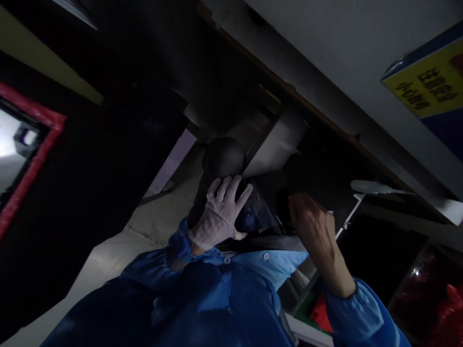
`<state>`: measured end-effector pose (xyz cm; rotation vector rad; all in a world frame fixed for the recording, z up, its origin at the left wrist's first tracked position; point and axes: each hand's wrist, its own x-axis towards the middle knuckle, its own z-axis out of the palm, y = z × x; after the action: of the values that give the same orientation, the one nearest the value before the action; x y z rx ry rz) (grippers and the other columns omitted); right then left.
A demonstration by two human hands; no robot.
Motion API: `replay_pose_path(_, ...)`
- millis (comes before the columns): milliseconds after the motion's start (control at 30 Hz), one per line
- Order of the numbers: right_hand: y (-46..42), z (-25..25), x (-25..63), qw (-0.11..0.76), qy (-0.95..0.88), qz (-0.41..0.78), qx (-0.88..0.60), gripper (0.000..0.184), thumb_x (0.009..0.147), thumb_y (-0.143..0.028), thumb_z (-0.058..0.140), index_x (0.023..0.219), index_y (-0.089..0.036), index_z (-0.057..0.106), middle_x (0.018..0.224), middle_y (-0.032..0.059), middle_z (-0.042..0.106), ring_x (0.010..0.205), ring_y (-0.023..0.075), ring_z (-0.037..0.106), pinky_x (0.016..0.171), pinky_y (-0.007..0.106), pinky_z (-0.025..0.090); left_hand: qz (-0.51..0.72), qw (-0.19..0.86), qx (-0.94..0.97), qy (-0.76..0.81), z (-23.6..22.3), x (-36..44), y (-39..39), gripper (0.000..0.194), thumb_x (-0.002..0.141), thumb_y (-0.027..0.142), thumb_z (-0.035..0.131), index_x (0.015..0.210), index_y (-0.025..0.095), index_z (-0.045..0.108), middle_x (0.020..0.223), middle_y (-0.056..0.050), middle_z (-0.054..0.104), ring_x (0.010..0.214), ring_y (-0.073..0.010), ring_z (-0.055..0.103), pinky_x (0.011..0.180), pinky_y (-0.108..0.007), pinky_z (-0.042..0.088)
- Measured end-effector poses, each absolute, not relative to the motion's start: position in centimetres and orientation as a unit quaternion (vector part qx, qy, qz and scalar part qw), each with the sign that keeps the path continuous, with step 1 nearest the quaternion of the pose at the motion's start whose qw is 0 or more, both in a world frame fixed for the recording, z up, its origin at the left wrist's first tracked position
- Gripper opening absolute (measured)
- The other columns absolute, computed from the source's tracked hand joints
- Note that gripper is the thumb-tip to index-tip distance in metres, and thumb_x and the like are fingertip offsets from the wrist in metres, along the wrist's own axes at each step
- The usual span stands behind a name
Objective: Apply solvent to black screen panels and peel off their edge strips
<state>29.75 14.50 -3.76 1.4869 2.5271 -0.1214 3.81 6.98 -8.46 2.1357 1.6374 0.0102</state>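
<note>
The scene is dim and tilted. My left hand wears a white knit glove and lies with fingers spread on a dark rounded object. Clear plastic film hangs just right of that hand. My right hand is bare, its fingers curled at the edge of a dark recess; whatever they grip is hidden. Both arms are in blue sleeves.
A grey slanted panel runs overhead with a yellow and blue sign at the top right. A red-edged frame stands at the left. Red bags lie at the lower right. Pale floor shows below.
</note>
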Motion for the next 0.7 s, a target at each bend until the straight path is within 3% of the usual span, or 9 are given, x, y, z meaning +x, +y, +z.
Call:
replay_pose_path(233,13.8,-3.3,30.0,0.059,0.882,0.010,0.468,0.051,0.127,-0.026,0.036,0.086,-0.021,0.067,0.075,0.0059,0.067,0.066,0.0165,0.061,0.055,0.029,0.023,0.050,0.177,0.786,0.590,-9.6,3.7,6.0,0.148,0.060,0.079,0.112,0.182,0.019,0.052,0.181,-0.031,0.050,0.160,-0.0577,0.052,0.135,-0.073,0.040)
replay_pose_path(433,14.2,-3.6,29.9,0.049,0.875,-0.021,0.481,0.049,0.126,-0.026,0.038,0.087,-0.021,0.068,0.078,0.0064,0.068,0.068,0.0164,0.062,0.055,0.028,0.024,0.061,0.168,0.780,0.600,-9.8,3.8,6.0,0.148,0.057,0.081,0.111,0.179,0.019,0.055,0.179,-0.028,0.052,0.158,-0.0558,0.052,0.136,-0.070,0.039)
replay_pose_path(700,14.7,-3.7,30.4,0.073,0.860,-0.082,0.499,0.050,0.125,-0.032,0.037,0.090,-0.020,0.070,0.079,0.0073,0.067,0.068,0.0170,0.061,0.055,0.028,0.023,0.041,0.204,0.781,0.588,-8.2,3.6,6.8,0.148,0.060,0.073,0.112,0.179,0.010,0.051,0.176,-0.033,0.050,0.156,-0.0584,0.049,0.135,-0.074,0.041)
